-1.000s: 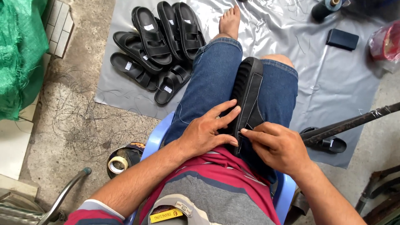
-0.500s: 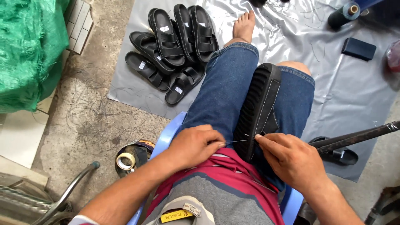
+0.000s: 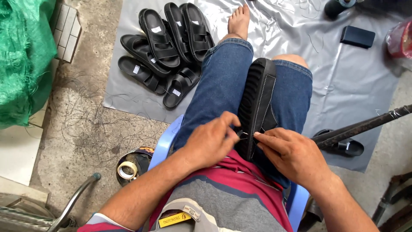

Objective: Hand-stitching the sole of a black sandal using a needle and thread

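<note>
A black sandal (image 3: 256,107) lies on the person's lap, sole up. The left hand (image 3: 212,141) and right hand (image 3: 294,154) pinch together at its near end, beside a needle (image 3: 243,135).

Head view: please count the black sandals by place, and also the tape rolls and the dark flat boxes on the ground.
Black sandals in the pile: 6
Black sandal on the lap: 1
Black sandal under the pole, at: 1
Tape roll: 1
Dark flat box: 1
Total: 10 things, 8 of them sandals.
</note>
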